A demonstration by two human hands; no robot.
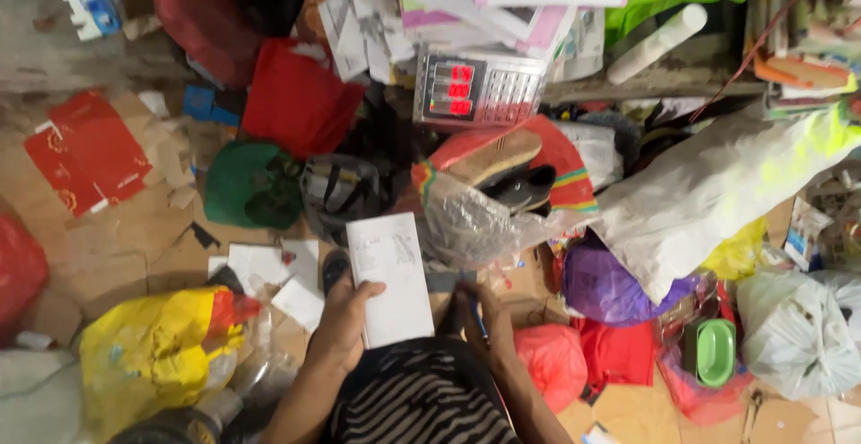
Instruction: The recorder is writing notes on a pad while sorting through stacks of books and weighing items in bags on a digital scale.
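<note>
Two hands low in frame amid heaped bags and paper.

Far left, flat red card (88, 150) on cardboard; nearer, yellow bag (157, 350). Left hand (345, 323) closed around lower edge of white notepad (391, 278), thumb across its face, pad upright just below centre. Right hand (475, 311) just beside it, fingers curled on a blue pen (478, 317), mostly hidden. Above, scale (478, 90) with red digits under stacked papers. Right, big white sack (717, 188), purple bag (605, 287), green tub (716, 352).
</note>
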